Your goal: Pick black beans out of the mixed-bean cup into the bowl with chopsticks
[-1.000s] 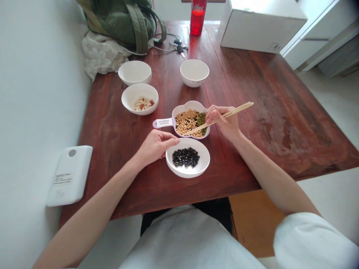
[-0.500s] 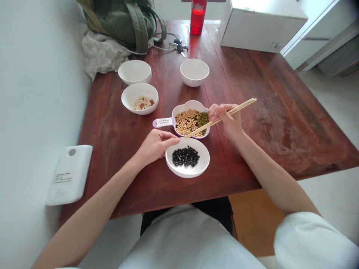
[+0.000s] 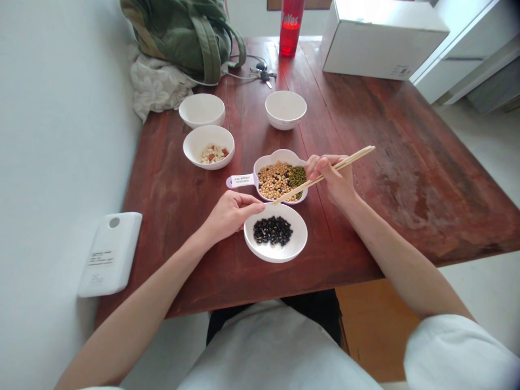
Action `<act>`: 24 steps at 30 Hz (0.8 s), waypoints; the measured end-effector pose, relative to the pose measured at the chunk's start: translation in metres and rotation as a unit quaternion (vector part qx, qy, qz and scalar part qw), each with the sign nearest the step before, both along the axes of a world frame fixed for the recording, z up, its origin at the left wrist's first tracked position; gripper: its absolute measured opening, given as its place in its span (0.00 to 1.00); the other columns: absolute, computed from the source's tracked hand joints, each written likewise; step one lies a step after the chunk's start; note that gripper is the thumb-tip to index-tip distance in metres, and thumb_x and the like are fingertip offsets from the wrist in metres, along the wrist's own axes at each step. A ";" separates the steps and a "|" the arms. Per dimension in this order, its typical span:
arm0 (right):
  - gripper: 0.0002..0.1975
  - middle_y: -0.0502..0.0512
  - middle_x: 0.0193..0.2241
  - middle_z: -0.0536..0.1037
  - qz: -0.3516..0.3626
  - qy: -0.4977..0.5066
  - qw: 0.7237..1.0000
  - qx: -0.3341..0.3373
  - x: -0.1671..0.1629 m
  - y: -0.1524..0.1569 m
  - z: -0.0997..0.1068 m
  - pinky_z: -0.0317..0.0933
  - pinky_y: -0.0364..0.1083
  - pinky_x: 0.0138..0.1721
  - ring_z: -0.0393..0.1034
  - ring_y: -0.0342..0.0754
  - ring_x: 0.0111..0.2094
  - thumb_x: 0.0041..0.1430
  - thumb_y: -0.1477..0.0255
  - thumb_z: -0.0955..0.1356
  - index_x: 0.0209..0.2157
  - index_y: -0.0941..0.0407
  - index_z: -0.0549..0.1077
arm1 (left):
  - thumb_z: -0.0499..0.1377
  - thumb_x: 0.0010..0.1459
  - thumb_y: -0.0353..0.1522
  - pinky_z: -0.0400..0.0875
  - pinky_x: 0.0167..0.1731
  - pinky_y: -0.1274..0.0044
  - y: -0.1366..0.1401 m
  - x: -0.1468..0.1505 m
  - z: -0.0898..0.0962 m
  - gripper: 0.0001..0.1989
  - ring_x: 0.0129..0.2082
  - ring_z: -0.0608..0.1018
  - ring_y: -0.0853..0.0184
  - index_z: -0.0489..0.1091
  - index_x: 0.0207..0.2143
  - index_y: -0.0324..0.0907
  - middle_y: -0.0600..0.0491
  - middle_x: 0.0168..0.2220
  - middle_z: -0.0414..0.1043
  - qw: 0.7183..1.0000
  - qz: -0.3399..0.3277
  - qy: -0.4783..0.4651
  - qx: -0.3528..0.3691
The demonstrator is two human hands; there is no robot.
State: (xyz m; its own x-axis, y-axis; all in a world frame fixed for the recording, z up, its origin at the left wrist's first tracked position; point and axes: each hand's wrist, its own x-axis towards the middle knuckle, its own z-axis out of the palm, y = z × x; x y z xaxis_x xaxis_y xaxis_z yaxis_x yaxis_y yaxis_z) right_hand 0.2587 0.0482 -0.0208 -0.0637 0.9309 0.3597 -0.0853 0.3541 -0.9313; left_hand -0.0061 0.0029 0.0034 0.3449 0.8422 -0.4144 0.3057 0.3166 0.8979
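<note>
My left hand grips the left rim of a white bowl, thumb on the edge. Black beans lie in a heap inside it. Slanting down to the left, a pair of chopsticks is held in my right hand. Their tips are by the bowl's far rim, at the near edge of a flower-shaped dish with a purple-edged handle. That dish holds yellow soybeans with some black beans among them, and green mung beans on its right side. Whether the tips pinch a bean cannot be made out.
Beyond the dish stand a bowl of pale nut pieces and two white bowls, one at left, one at right. Further back are a green bag, keys, a red bottle and a white box.
The whole view has shifted slightly, so everything appears a little lower and to the right. My hands, the chopsticks and the bowls keep nearly the same places relative to each other.
</note>
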 end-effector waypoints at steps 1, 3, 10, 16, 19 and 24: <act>0.25 0.51 0.18 0.73 -0.002 0.000 1.000 -0.001 0.000 0.000 0.000 0.62 0.48 0.29 0.67 0.45 0.24 0.58 0.50 0.71 0.16 0.53 0.75 | 0.67 0.55 0.40 0.57 0.15 0.84 0.000 0.000 -0.001 0.15 0.16 0.69 0.75 0.83 0.37 0.36 0.52 0.22 0.77 1.000 -0.001 -0.001 -0.001; 0.25 0.51 0.18 0.73 -0.004 0.005 1.000 -0.003 0.000 0.000 0.000 0.63 0.48 0.30 0.67 0.45 0.24 0.58 0.50 0.71 0.16 0.53 0.75 | 0.67 0.55 0.40 0.59 0.16 0.84 0.000 -0.001 -0.002 0.16 0.18 0.73 0.73 0.83 0.39 0.35 0.50 0.25 0.80 1.000 -0.004 -0.007 -0.007; 0.26 0.51 0.16 0.72 -0.006 0.026 1.000 -0.014 0.001 0.000 0.001 0.61 0.47 0.29 0.66 0.44 0.23 0.57 0.50 0.71 0.15 0.54 0.75 | 0.68 0.55 0.40 0.72 0.27 0.80 0.000 -0.002 -0.005 0.18 0.29 0.82 0.64 0.82 0.41 0.35 0.45 0.34 0.83 0.999 -0.010 -0.039 -0.003; 0.25 0.51 0.15 0.72 0.020 0.039 0.999 -0.003 0.001 0.000 0.000 0.56 0.45 0.26 0.65 0.42 0.20 0.60 0.54 0.71 0.16 0.55 0.75 | 0.68 0.55 0.41 0.72 0.28 0.79 0.001 -0.002 -0.007 0.17 0.29 0.82 0.64 0.82 0.39 0.36 0.46 0.34 0.83 0.999 -0.016 -0.037 0.013; 0.25 0.50 0.15 0.72 0.019 0.027 0.999 -0.009 0.002 -0.001 -0.001 0.55 0.44 0.25 0.65 0.41 0.19 0.60 0.55 0.71 0.16 0.56 0.75 | 0.68 0.55 0.41 0.72 0.28 0.79 0.001 -0.002 -0.008 0.17 0.29 0.81 0.65 0.82 0.40 0.36 0.47 0.34 0.83 0.999 -0.020 -0.039 0.019; 0.24 0.52 0.16 0.74 0.034 -0.031 0.999 -0.009 0.001 -0.010 0.009 0.53 0.44 0.23 0.65 0.40 0.18 0.61 0.58 0.71 0.16 0.57 0.76 | 0.68 0.55 0.41 0.71 0.28 0.79 0.001 0.000 -0.006 0.17 0.28 0.81 0.64 0.82 0.39 0.35 0.47 0.33 0.83 0.999 -0.018 -0.027 0.021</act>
State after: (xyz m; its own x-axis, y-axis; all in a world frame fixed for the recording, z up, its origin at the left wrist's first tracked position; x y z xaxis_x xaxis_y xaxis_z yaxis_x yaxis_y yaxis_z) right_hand 0.2599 0.0383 -0.0115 -0.1483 0.9303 0.3354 -0.0497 0.3317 -0.9421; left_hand -0.0066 0.0034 -0.0028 0.3965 0.8453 -0.3582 0.2660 0.2676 0.9261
